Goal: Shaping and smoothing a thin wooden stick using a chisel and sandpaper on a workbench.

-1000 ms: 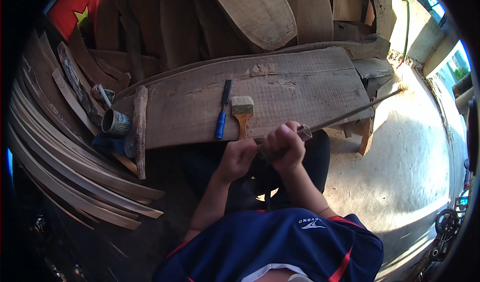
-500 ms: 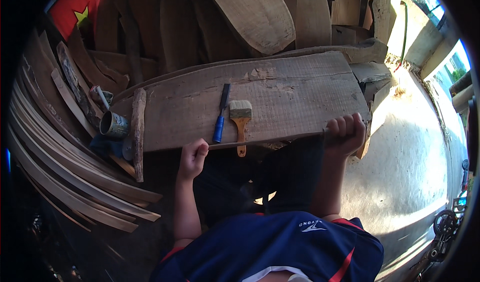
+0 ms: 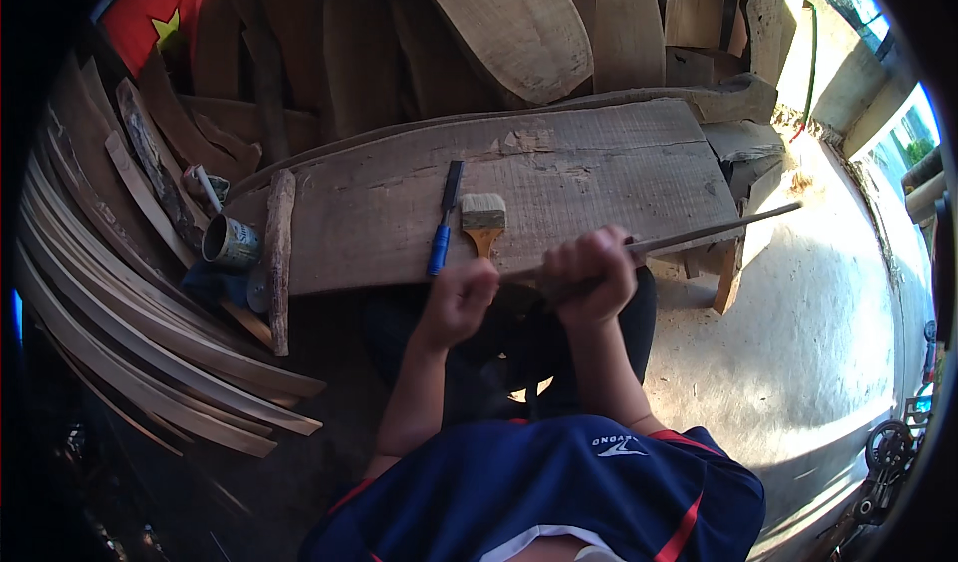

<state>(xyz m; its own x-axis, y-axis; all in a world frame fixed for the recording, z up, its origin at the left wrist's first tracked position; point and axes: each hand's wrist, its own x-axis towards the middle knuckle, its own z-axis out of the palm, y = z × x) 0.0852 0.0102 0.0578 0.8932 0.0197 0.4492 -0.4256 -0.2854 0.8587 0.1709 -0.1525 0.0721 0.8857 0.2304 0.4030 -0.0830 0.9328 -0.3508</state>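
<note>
My left hand (image 3: 459,302) is closed at the near edge of the wooden bench (image 3: 369,203), around the left end of a thin wooden strip (image 3: 714,229). Farther along the strip, my right hand (image 3: 589,275) is wrapped round it, somewhat blurred by motion. Beyond that fist the strip sticks out to the right, past the bench's end. On the bench top lies a chisel (image 3: 447,218) with a blue handle. A flat paintbrush (image 3: 483,215) with pale bristles rests beside it; the lower part of its wooden handle is hidden behind my left hand.
A rough wooden bar (image 3: 282,263) crosses the bench's left end, with an open tin can (image 3: 232,242) beside it. Long curved wooden strips (image 3: 190,362) are stacked at the left. Large boards (image 3: 509,28) lean behind the bench. Sunlit concrete floor (image 3: 788,352) stretches along the right.
My hands have come closer together: the right moved left, the left moved right. The strip now extends out past my right fist, where before it ran along the bench edge.
</note>
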